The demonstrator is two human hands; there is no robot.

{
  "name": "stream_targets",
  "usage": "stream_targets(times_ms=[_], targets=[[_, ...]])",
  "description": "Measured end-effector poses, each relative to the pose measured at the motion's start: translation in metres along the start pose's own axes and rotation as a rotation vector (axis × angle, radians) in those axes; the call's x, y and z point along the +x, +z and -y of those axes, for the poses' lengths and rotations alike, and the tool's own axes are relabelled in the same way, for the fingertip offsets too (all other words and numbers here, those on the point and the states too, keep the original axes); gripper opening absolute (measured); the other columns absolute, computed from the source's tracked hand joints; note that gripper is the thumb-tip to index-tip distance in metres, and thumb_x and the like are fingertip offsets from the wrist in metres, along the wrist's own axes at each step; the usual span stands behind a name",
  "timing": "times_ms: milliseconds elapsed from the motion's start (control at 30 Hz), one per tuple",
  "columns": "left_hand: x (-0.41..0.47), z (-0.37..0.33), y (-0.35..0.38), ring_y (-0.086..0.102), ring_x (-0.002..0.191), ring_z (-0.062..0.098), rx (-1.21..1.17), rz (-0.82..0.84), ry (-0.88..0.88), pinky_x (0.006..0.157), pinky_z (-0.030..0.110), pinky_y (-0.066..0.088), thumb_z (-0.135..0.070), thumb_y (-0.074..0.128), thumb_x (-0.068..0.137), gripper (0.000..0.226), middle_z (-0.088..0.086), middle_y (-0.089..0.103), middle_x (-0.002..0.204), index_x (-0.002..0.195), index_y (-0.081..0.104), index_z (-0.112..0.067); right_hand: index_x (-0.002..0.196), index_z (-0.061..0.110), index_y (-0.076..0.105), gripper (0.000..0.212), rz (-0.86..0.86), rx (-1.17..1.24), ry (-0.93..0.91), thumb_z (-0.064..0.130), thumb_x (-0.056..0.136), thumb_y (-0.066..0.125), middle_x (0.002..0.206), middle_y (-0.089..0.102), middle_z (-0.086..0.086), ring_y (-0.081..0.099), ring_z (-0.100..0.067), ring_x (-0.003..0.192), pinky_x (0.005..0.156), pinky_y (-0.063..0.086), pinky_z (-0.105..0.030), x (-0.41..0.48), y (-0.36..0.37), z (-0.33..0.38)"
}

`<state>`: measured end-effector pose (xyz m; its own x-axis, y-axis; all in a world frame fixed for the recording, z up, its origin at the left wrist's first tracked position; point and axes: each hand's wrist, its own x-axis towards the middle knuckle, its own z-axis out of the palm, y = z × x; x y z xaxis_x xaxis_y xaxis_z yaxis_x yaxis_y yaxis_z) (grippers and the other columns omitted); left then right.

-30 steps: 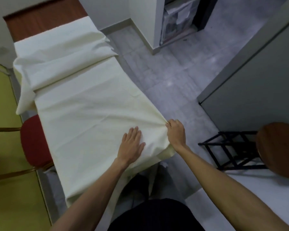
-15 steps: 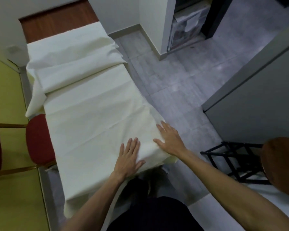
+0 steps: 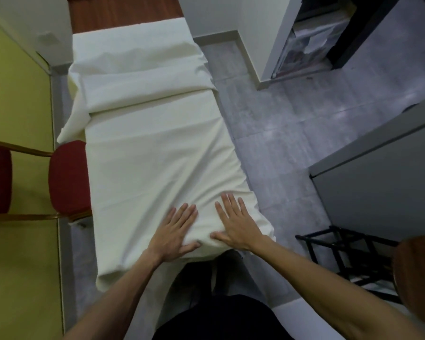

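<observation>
A long cream cloth [image 3: 152, 153] lies spread over a narrow table that runs away from me, with a folded-back band across its far part. My left hand [image 3: 176, 233] lies flat on the cloth near its near end, fingers straight and spread. My right hand [image 3: 236, 224] lies flat beside it, a little to the right, fingers straight and pointing away. A raised fold of cloth bulges between the two thumbs. The near edge of the cloth hangs over the table end in front of my body.
A red padded chair [image 3: 68, 177] stands against the table's left side, by a yellow surface [image 3: 17, 114]. Grey tiled floor [image 3: 280, 123] lies to the right. A grey cabinet [image 3: 383, 180], a black metal rack [image 3: 341, 253] and a round brown wooden seat [image 3: 417, 278] stand at right.
My right hand let go of the cloth's right corner and moved left onto the top, flat beside my left hand. The view shifted so the table runs straighter ahead.
</observation>
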<state>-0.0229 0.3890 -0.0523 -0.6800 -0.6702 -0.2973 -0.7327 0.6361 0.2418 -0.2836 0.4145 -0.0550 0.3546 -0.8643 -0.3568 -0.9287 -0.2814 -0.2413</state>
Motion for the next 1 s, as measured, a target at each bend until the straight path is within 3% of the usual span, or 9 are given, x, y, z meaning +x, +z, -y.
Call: stream_targets(times_ms=[100, 300, 367, 433, 500, 600, 733, 867, 1000], targets=[[-0.003, 0.009, -0.001, 0.004, 0.152, 0.023, -0.012, -0.012, -0.025, 0.120, 0.049, 0.017, -0.074, 0.038, 0.090, 0.093, 0.004, 0.008, 0.165, 0.156, 0.016, -0.013, 0.158, 0.008, 0.013, 0.094, -0.019, 0.004, -0.035, 0.077, 0.094, 0.015, 0.165, -0.002, -0.021, -0.002, -0.037, 0.153, 0.120, -0.001, -0.053, 0.016, -0.007, 0.002], [-0.016, 0.017, -0.013, 0.003, 0.152, 0.029, -0.017, -0.115, -0.095, 0.122, 0.049, 0.012, -0.065, 0.038, 0.095, 0.087, 0.013, 0.008, 0.163, 0.154, 0.018, -0.005, 0.158, 0.009, 0.017, 0.091, -0.004, -0.008, -0.047, 0.074, 0.094, 0.021, 0.165, 0.004, -0.020, 0.001, -0.035, 0.154, 0.123, 0.007, -0.055, 0.046, -0.018, 0.000], [-0.034, 0.025, -0.011, 0.005, 0.151, 0.031, -0.045, -0.182, -0.190, 0.121, 0.050, 0.013, -0.061, 0.040, 0.095, 0.084, 0.015, 0.011, 0.163, 0.153, 0.021, -0.004, 0.147, 0.008, 0.042, 0.078, -0.136, 0.046, -0.010, 0.066, 0.095, 0.037, 0.157, 0.033, -0.020, 0.027, -0.037, 0.148, 0.119, 0.024, -0.051, 0.043, -0.024, 0.002], [-0.058, 0.035, -0.003, 0.006, 0.151, 0.032, -0.074, -0.204, -0.294, 0.121, 0.051, 0.014, -0.059, 0.039, 0.095, 0.082, 0.016, 0.011, 0.163, 0.153, 0.021, -0.003, 0.122, 0.007, 0.061, 0.052, -0.387, 0.092, 0.053, 0.050, 0.093, 0.053, 0.127, 0.062, -0.014, 0.056, -0.035, 0.120, 0.101, 0.042, -0.044, 0.039, -0.030, 0.000], [-0.080, 0.046, 0.004, 0.005, 0.151, 0.030, -0.100, -0.205, -0.396, 0.120, 0.050, 0.014, -0.060, 0.035, 0.095, 0.082, 0.016, 0.010, 0.163, 0.153, 0.021, -0.003, 0.114, 0.008, 0.064, 0.039, -0.550, 0.097, 0.103, 0.038, 0.091, 0.057, 0.115, 0.066, -0.011, 0.060, -0.031, 0.108, 0.096, 0.041, -0.041, 0.041, -0.034, -0.003], [-0.097, 0.059, 0.007, 0.001, 0.152, 0.028, -0.160, -0.207, -0.574, 0.121, 0.049, 0.013, -0.063, 0.028, 0.095, 0.083, 0.013, 0.007, 0.164, 0.154, 0.018, -0.004, 0.120, 0.008, 0.060, 0.040, -0.548, 0.035, 0.100, 0.035, 0.093, 0.054, 0.128, 0.059, -0.015, 0.053, -0.036, 0.122, 0.108, 0.034, -0.046, 0.053, -0.035, -0.007], [-0.094, 0.079, 0.011, -0.008, 0.151, 0.025, -0.220, -0.190, -0.714, 0.122, 0.051, 0.008, -0.067, 0.022, 0.094, 0.088, 0.011, -0.002, 0.164, 0.156, 0.008, -0.007, 0.144, 0.010, 0.044, 0.062, -0.343, 0.006, 0.127, 0.048, 0.096, 0.046, 0.155, 0.037, -0.018, 0.029, -0.038, 0.146, 0.119, 0.021, -0.052, 0.076, -0.034, -0.007], [-0.100, 0.105, 0.019, -0.010, 0.151, 0.022, -0.201, -0.146, -0.723, 0.121, 0.054, 0.008, -0.066, 0.021, 0.095, 0.086, 0.006, -0.008, 0.164, 0.156, 0.000, -0.008, 0.158, 0.016, 0.020, 0.079, -0.179, -0.014, 0.123, 0.066, 0.097, 0.025, 0.166, 0.011, -0.013, 0.010, -0.033, 0.153, 0.123, 0.009, -0.051, 0.092, -0.027, -0.016], [-0.101, 0.128, 0.015, -0.012, 0.151, 0.022, -0.175, -0.167, -0.687, 0.121, 0.055, 0.005, -0.064, 0.025, 0.096, 0.085, 0.006, -0.012, 0.164, 0.156, -0.003, -0.010, 0.159, 0.019, 0.014, 0.083, -0.198, -0.011, 0.124, 0.068, 0.095, 0.029, 0.168, -0.001, -0.007, -0.001, -0.028, 0.155, 0.124, 0.008, -0.051, 0.095, -0.025, -0.016]])
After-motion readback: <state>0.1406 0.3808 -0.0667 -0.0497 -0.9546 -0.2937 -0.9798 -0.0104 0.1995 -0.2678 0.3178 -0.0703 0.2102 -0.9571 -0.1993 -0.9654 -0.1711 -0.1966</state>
